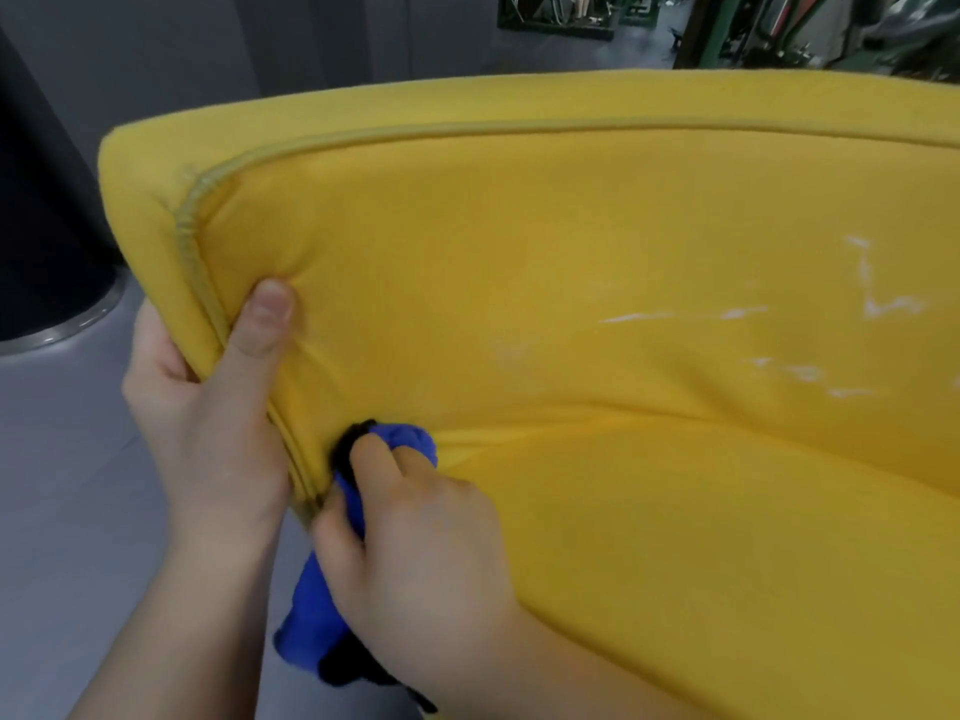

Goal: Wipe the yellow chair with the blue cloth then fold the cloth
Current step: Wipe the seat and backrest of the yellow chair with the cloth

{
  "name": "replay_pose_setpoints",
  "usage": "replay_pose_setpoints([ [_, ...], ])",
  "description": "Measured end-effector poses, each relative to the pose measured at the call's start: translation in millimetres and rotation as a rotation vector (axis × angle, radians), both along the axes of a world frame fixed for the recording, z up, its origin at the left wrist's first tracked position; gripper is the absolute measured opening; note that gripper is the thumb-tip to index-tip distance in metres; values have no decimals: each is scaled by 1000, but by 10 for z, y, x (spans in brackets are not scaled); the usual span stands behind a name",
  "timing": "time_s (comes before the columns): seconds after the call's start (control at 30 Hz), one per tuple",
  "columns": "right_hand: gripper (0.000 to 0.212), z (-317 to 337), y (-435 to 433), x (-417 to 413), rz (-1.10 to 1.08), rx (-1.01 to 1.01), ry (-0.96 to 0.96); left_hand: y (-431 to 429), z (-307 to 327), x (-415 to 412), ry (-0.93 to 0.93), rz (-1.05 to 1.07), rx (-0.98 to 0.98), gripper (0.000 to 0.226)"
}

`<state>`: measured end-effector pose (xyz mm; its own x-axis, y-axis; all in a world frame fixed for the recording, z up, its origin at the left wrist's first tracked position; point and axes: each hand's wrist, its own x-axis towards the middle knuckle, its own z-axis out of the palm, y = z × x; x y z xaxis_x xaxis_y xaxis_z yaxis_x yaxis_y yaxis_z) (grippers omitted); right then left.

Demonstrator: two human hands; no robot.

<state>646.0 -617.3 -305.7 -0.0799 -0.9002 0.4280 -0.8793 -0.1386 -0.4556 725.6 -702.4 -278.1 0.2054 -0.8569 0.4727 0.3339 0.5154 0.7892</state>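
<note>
Head view: blue cloth [311, 605] bunched under right-hand fingers [379, 459], against yellow chair [571, 252].

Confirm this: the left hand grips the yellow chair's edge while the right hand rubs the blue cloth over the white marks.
Not quite. The head view shows the right hand pressing the blue cloth into the yellow chair's crease beside the left hand, away from the white marks. Rest holds.
</note>
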Motion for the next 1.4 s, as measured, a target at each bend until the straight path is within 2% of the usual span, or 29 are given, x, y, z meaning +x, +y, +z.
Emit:
replay_pose_setpoints([
  [0.1, 15, -36, 18, 35, -7, -2, 206, 15, 23, -43, -16, 46, -15, 35],
  [0.17, 16, -56, 36, 24, -33, -59, 270, 18, 16, -76, -10, 77, -42, 31],
  [0.27, 9, 214, 63, -278, -54, -278, 273, 15, -4, -71, 5, 99, -96, 25],
  [0.33, 14, 544, -23, -578, -196, -470, 244, 23, -5, -57, -27, 92, -124, 16],
  [0.4, 20, 775, -186, -840, -367, -546, 190, 22, -5, -49, -73, 95, -135, 11],
  [0.47, 24, 699, -237, -948, -390, -418, 240, 15, -4, -42, -69, 102, -127, 13],
  [0.5, 25, 543, -206, -978, -377, -310, 330, 13, -1, -40, -51, 103, -118, 15],
  [0.57, 26, 218, -113, -1051, -306, 56, 502, 21, 15, -31, -36, 91, -111, 16],
  [0.6, 27, 167, -68, -1137, -269, 274, 497, 37, 24, -32, -43, 83, -113, 16],
  [0.67, 32, 355, -48, -1317, -225, 481, 325, 55, 25, -38, -67, 77, -125, 13],
  [0.7, 35, 524, -48, -1343, -213, 436, 226, 57, 16, -39, -76, 83, -130, 11],
  [0.73, 37, 659, -34, -1316, -220, 286, 157, 54, 1, -51, -85, 96, -132, 11],
  [0.8, 33, 776, -73, -1163, -285, -148, 32, 42, -27, -72, -89, 137, -126, 14],
  [0.83, 27, 747, -82, -1060, -285, -268, 13, 40, -35, -79, -84, 141, -120, 16],
  [0.87, 20, 642, -82, -950, -264, -291, 66, 42, -36, -82, -76, 138, -114, 16],
  [0.93, 15, 340, -118, -810, -224, -215, 178, 18, -33, -75, -50, 131, -107, 13],
  [1.07, 14, 62, -164, -687, -88, 254, 169, -31, -26, -57, -26, 114, -96, 10],
  [1.13, 22, 150, -217, -637, 32, 371, 203, -12, -27, -51, -2, 135, -90, 16],
  [1.2, 30, 337, -160, -603, 216, 537, 120, 43, -27, -66, -13, 126, -81, 16],
  [1.23, 31, 428, -104, -610, 294, 596, 1, 67, -24, -71, -15, 128, -82, 15],
  [1.27, 29, 517, -28, -628, 318, 585, -123, 77, -18, -71, -14, 133, -82, 15],
  [1.3, 25, 600, 48, -646, 268, 446, -212, 80, -13, -75, -14, 137, -78, 16],
  [1.4, 10, 740, 13, -818, -176, -393, -219, 109, 9, -98, -26, 145, -59, 19],
])
